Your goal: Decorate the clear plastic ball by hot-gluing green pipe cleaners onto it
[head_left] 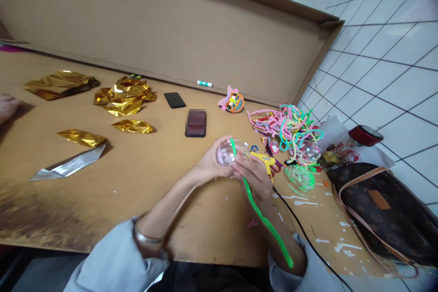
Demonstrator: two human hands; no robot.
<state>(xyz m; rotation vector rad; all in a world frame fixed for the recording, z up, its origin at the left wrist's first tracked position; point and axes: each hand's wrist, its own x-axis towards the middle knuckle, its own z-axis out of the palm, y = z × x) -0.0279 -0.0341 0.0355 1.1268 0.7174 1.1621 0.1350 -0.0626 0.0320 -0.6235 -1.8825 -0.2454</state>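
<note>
My left hand [209, 164] is wrapped round a clear plastic ball [225, 154] from its left side. A bright green pipe cleaner [263, 220] runs over the front of the ball, and its long free end trails down across my right forearm. My right hand [256, 177] presses the pipe cleaner against the ball with closed fingers; the exact pinch point is partly hidden. Just beyond my right hand lies a yellow glue gun [265, 159], its black cord [297, 216] running toward the table's front edge.
Right: a pile of coloured pipe cleaners [285, 125], a green-wrapped ball [300, 179] and a brown handbag [383, 210]. Behind: a decorated ball [236, 102], a glue stick [204, 83] and two phones [174, 100]. Left: gold foil [125, 96], a silver strip [70, 164] and another person's hand [8, 106].
</note>
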